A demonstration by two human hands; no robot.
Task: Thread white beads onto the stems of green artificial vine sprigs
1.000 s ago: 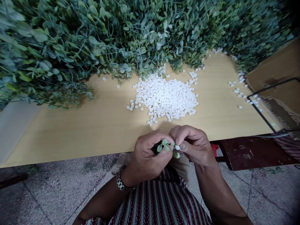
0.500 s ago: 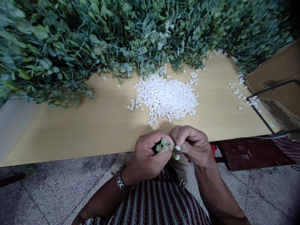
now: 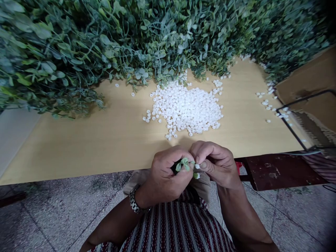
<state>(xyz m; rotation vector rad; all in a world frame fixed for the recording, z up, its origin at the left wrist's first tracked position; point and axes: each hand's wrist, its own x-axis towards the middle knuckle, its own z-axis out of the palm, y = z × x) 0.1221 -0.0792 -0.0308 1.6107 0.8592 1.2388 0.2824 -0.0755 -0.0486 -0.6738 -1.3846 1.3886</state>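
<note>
Nudged slightly leftward, two round white flower heads (image 3: 197, 166) sit on green leafy stems (image 3: 184, 163) clamped in the left hand (image 3: 172, 175), by the tan worktop's (image 3: 78, 147) near edge. The right hand (image 3: 219, 164) pinches the upper head.

no text, brand, number or sign can be read. nothing legible shows on the torn cardboard (image 3: 304, 75) or the metal-band wristwatch (image 3: 133, 200).

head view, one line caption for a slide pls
Left hand and right hand meet at a leafy sprig before a heap of small white pieces.
</note>
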